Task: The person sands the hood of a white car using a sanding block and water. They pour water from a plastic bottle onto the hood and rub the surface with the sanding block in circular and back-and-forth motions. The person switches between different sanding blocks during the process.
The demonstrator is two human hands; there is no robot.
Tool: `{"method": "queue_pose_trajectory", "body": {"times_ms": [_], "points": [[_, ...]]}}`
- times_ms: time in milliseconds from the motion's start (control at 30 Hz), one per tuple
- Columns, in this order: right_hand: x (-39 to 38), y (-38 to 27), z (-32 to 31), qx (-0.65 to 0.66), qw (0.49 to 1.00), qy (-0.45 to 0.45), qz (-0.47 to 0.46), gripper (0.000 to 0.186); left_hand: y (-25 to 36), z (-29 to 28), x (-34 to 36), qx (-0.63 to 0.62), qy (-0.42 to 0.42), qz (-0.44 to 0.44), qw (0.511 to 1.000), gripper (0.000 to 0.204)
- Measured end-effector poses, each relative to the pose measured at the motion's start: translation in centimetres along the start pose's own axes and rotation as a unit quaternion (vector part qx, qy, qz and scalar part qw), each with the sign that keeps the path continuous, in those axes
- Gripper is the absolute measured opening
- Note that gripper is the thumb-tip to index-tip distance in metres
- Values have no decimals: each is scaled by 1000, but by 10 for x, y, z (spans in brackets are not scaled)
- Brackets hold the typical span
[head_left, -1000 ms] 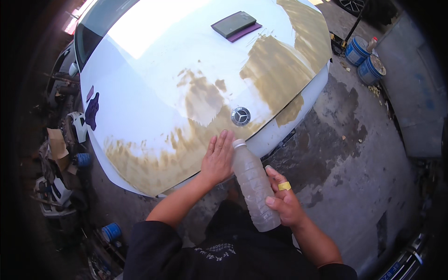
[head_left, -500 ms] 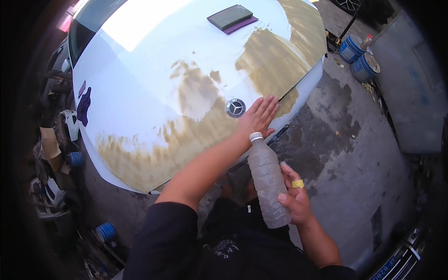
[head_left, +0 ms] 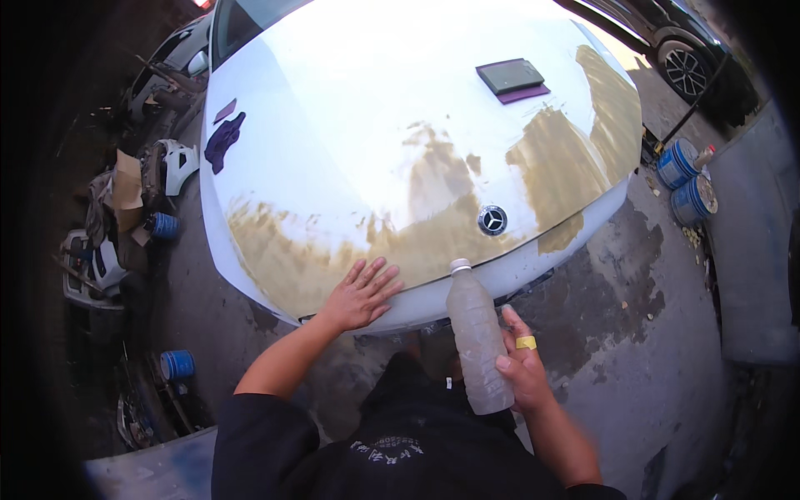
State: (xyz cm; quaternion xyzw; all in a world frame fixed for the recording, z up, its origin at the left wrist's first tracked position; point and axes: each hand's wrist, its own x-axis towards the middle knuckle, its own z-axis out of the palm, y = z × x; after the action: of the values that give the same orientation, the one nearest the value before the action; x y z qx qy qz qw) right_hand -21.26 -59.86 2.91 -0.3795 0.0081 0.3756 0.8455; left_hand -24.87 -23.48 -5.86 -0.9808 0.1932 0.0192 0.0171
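Clock positions taken from frame centre. Left hand (head_left: 360,296) at 7 o'clock, palm down at the front edge of the white car hood (head_left: 333,100), fingers open and a bit spread, nothing held; can't tell how hard it presses, if at all. Right hand (head_left: 522,367) at 5 o'clock, fingers closed around the lower part of a bottle (head_left: 477,342), thumb on the near side, yellow band (head_left: 526,342) on one finger. Bottle is cloudy, ridged plastic, white cap (head_left: 460,265) on, tilted with cap toward 11 o'clock, in front of the car and off the hood.

Hood fills the upper middle, white with tan patches (head_left: 554,167) along the front and at 2 o'clock. Round badge (head_left: 492,220) between 2 and 3 o'clock, near the front edge. Dark flat block (head_left: 510,76) on a purple sheet (head_left: 533,94) at 1 o'clock. Crumpled purple cloth (head_left: 223,143) at 10 o'clock, small purple piece (head_left: 225,110) just beside it.

Floor: two blue buckets (head_left: 678,164) around 3 o'clock, another blue bucket (head_left: 177,364) at 8 o'clock.
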Motion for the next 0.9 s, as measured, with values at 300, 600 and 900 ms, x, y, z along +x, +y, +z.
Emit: {"method": "queue_pose_trajectory", "body": {"times_ms": [300, 600, 900], "points": [[37, 14, 46, -19, 997, -9, -68, 86, -153, -59, -103, -107, 195, -427, 876, 61], [114, 64, 142, -22, 989, 51, -136, 84, -421, -100, -154, -92, 279, -491, 820, 27], [180, 125, 267, -85, 972, 152, -158, 87, -678, -103, -84, 24, 215, -437, 873, 22]]}}
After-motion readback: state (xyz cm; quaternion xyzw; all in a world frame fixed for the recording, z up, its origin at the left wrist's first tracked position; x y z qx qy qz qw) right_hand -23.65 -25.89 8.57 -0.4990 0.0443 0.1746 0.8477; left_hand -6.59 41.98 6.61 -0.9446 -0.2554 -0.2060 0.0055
